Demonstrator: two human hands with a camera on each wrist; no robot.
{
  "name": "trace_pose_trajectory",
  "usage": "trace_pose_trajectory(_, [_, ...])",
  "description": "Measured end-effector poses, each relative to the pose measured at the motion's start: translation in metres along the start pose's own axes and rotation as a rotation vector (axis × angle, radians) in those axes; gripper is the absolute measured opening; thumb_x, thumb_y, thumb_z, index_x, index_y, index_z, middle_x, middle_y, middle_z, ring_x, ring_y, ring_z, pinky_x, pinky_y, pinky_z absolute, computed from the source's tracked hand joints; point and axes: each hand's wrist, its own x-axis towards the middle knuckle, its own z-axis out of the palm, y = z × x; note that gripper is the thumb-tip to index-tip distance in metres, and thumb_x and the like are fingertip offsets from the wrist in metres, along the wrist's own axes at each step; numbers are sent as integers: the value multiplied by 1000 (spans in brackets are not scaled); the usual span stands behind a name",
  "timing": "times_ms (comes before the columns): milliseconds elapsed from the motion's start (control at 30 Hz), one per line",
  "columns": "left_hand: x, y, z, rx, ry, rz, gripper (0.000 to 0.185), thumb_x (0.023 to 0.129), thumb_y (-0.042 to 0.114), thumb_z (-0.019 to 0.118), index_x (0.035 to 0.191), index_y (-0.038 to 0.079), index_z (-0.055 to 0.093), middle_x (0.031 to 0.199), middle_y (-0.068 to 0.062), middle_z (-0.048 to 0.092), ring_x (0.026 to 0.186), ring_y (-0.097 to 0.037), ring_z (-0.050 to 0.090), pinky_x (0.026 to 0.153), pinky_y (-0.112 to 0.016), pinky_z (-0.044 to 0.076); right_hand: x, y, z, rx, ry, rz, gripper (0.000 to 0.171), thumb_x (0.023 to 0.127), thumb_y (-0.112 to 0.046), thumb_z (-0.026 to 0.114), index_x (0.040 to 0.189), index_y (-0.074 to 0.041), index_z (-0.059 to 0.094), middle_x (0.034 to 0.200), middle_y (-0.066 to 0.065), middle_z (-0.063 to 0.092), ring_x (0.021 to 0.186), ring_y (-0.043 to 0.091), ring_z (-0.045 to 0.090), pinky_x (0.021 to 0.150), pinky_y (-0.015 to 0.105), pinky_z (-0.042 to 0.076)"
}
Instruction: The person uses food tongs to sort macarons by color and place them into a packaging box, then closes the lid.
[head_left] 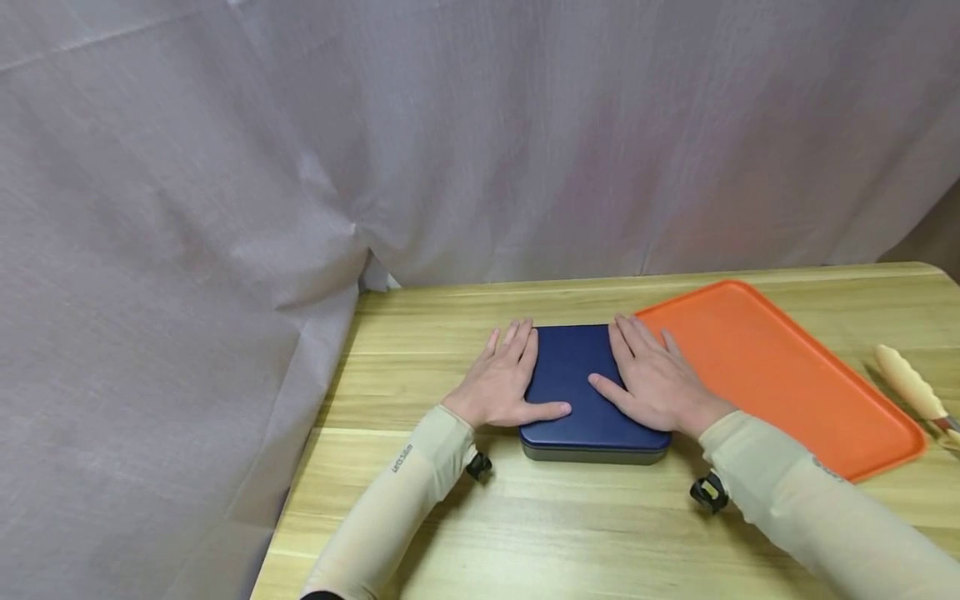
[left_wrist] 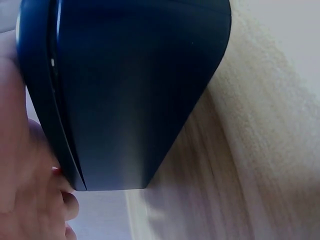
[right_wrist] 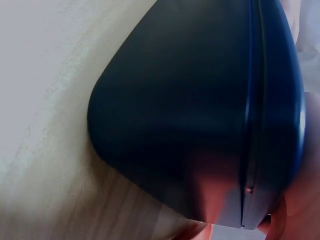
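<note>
A dark blue rectangular box (head_left: 573,358) with a lid lies flat on the wooden table. Along its left edge rests my left hand (head_left: 501,382), fingers straight and pointing away, thumb stretched over the lid. My right hand (head_left: 652,379) lies likewise on the right edge, its thumb across the lid. Close up in the left wrist view, the box's side wall (left_wrist: 125,100) shows a thin seam below the lid. The right wrist view has the opposite side wall (right_wrist: 175,100), with the lid seated on it and a reddish reflection near the bottom.
An orange tray (head_left: 772,375) lies at an angle right of the box, partly behind my right hand and forearm. Farther right are tongs (head_left: 911,383) with cream-coloured tips, cut off by the frame. A grey curtain (head_left: 480,142) hangs behind and left of the table (head_left: 420,350).
</note>
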Motion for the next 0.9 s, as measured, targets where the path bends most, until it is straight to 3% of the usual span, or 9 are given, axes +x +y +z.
trace_pose_trajectory(233, [-2,0,-1,5,0,0,125,89,90,42,168,2,4,176,-17,-8,163,-30,-7,131,-51,-2,-1,-1,-4,5,-13,5,97,107,-68,34,164,9,19,172,29,13,160,47,10,123,73,9])
trace_pose_trajectory(500, [-22,14,-2,-1,30,77,124,89,90,41,168,1,6,176,-18,-10,162,-33,-9,131,-56,3,-26,-18,-8,-25,37,-65,91,108,-63,38,164,7,23,172,29,16,159,50,11,121,75,15])
trace_pose_trajectory(700, [-33,20,8,34,38,86,122,90,91,36,168,1,8,175,-19,-11,163,-34,-7,130,-58,6,-49,-25,5,-3,27,-67,91,108,-64,36,165,5,22,173,27,11,159,51,8,121,74,15])
trace_pose_trajectory(900, [-35,22,15,38,70,94,121,91,90,35,168,0,7,175,-19,-11,163,-35,-7,129,-61,8,-54,-23,20,25,83,-62,88,109,-61,39,165,4,22,174,26,10,160,49,6,122,72,18])
